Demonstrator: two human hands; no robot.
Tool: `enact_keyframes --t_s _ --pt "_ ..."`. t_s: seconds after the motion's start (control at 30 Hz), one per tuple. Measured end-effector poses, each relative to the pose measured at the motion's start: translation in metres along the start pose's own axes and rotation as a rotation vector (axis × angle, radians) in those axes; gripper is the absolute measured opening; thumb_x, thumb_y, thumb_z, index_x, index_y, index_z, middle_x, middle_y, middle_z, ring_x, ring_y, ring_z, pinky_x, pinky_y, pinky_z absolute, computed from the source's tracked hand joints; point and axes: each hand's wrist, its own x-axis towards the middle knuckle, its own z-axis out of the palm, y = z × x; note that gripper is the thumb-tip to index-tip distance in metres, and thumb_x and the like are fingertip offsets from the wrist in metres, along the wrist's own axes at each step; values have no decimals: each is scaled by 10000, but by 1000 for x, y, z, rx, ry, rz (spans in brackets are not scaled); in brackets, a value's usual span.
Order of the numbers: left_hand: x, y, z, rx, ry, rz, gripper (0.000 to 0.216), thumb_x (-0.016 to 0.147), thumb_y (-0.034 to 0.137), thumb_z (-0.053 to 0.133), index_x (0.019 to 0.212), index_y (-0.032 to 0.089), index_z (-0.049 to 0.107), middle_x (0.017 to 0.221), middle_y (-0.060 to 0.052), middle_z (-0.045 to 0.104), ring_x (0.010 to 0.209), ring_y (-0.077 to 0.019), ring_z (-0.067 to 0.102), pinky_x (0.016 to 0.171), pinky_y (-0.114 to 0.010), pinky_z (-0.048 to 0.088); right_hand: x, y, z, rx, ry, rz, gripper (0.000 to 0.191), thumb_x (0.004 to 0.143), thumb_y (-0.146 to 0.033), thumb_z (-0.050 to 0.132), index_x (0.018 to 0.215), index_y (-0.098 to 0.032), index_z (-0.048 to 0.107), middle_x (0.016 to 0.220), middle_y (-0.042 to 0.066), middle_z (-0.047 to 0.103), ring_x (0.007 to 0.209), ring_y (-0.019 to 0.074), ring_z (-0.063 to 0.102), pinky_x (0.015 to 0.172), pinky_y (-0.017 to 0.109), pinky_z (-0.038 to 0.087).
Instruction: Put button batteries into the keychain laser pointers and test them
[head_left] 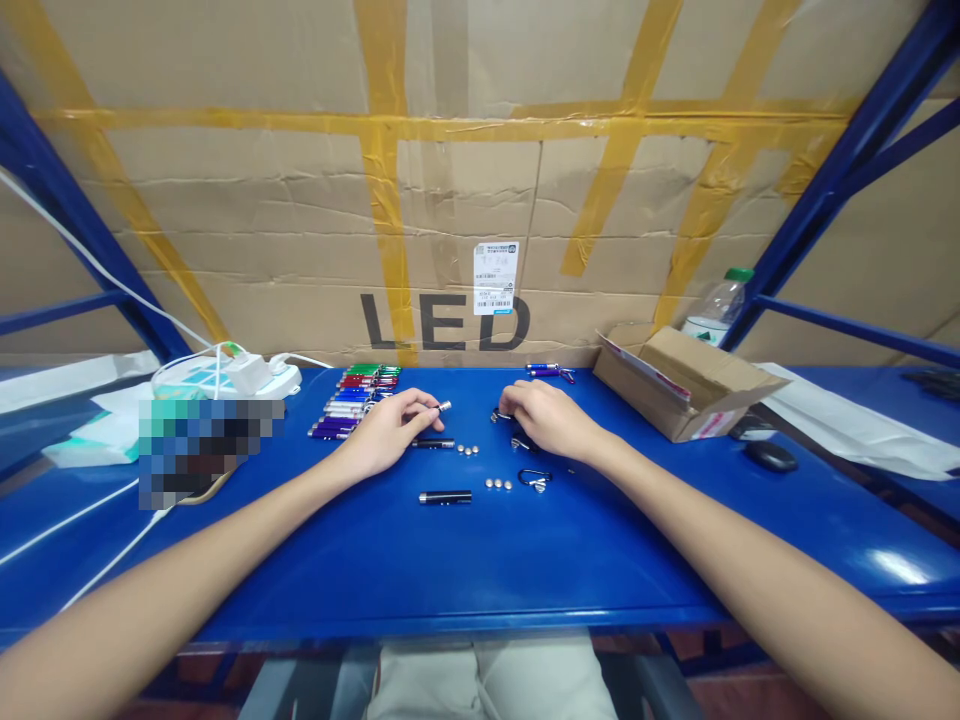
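Note:
My left hand (386, 432) is closed in a pinch on a mini flashlight (445, 406), whose silver end sticks out past the fingertips; the rest is hidden. My right hand (551, 415) has its fingers curled onto a black carabiner clip (504, 416) with a silver cap. Partly under that hand lies a second clip (523, 442). Between the hands are a black flashlight barrel (435, 443) and three button cells (468, 450). Nearer me rest another black barrel (445, 497), more button cells (498, 484) and a black carabiner clip (535, 477) with a silver cap.
Coloured mini flashlights (345, 408) lie in rows at the left, with blue ones (547, 371) at the back. An open cardboard box (682, 390), a mouse (771, 456) and a bottle (716, 305) stand right. A power strip (259, 378) with cables sits left.

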Motion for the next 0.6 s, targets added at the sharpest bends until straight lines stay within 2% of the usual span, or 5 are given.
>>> enact_keyframes --t_s 0.3,0.6 --pt "0 2 0 95 81 14 365 967 529 644 1100 208 756 1062 -71 810 898 -238 708 826 -368 554 0 -4 -1 87 -12 52 312 980 -14 433 1119 -196 645 1090 86 784 996 236 693 818 319 470" --pt "3 -3 1 123 51 12 398 956 553 660 1109 210 791 1026 -65 810 870 -235 675 791 -356 507 -1 -9 -5 85 46 91 287 999 -43 452 1150 -200 640 1122 87 763 974 223 682 822 314 461"
